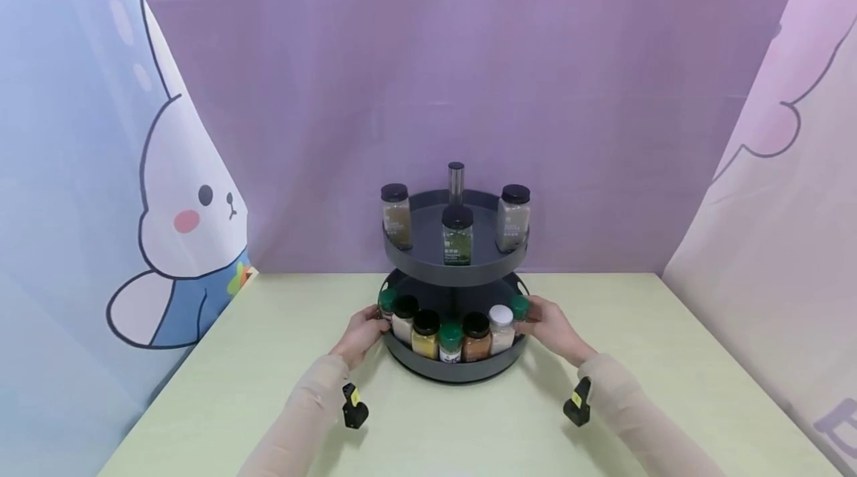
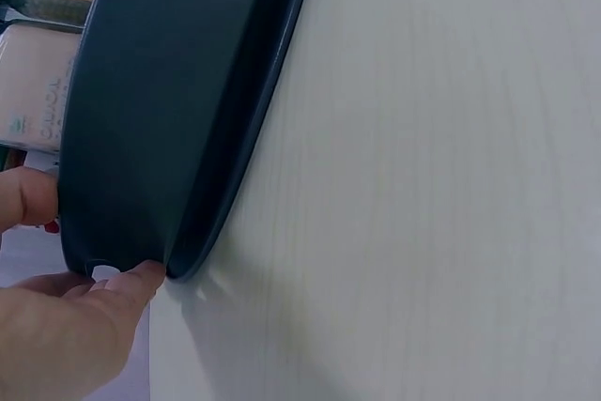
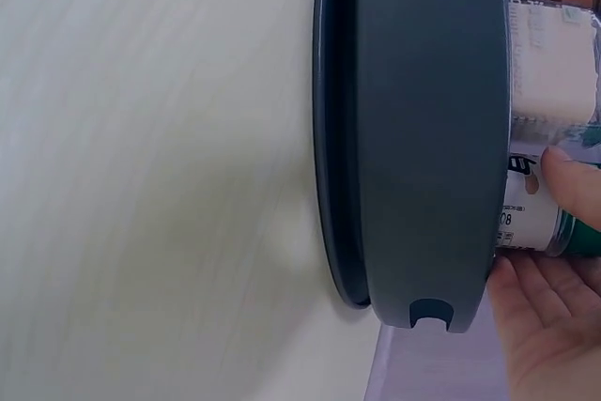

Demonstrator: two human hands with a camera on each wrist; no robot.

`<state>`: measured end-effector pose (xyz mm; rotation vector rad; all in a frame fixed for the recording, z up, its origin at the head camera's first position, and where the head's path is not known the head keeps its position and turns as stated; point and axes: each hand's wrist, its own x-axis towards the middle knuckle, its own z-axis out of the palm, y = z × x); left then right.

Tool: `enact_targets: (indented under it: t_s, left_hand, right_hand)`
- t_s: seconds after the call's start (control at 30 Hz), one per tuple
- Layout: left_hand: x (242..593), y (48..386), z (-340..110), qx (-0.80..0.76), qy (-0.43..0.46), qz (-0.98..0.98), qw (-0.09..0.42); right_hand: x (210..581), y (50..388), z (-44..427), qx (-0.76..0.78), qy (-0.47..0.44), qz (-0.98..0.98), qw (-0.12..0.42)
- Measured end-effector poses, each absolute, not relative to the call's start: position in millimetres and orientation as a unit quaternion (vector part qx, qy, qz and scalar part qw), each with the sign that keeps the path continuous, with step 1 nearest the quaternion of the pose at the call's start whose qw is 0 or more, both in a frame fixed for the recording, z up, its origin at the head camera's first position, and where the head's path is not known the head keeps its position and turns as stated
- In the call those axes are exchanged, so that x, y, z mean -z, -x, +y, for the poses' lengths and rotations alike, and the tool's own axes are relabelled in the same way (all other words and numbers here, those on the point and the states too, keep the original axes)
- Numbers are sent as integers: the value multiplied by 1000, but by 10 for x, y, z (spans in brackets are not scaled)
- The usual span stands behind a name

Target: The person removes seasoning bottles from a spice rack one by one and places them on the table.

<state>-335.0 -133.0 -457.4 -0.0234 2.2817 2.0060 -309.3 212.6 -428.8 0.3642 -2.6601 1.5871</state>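
A dark grey two-tier turntable rack (image 1: 451, 370) stands on the table. My left hand (image 1: 360, 332) grips the left side of its lower tier; in the left wrist view the thumb is at the rim and the fingers lie against the outer wall near a cut-out. At the right end of that tier, my right hand (image 1: 552, 328) holds a green-capped spice jar (image 3: 531, 213) between thumb and fingers. Several spice jars with black, green and white lids line the front, among them a yellow one (image 1: 425, 341) and a white-lidded one (image 1: 501, 335).
On the upper tier (image 1: 455, 273) stand three black-lidded jars, including a green-filled one (image 1: 458, 239), around a metal post (image 1: 456, 181). The pale table (image 1: 301, 298) meets a purple curtain (image 1: 335, 127) behind. Printed cloth with a rabbit (image 1: 181, 239) hangs at the left.
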Motion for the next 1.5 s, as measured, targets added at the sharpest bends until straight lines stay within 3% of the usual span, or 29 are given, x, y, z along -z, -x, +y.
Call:
enact_targets:
  t_s: [0.5, 1.5]
  left_hand:
    - [4575, 3312, -1323, -657, 5, 752, 50]
    - [4526, 3321, -1348, -659, 0, 750, 48]
  right_hand:
    - [4236, 3126, 2143, -495, -111, -861, 38]
    - [3596, 3112, 2499, -441, -110, -888, 68]
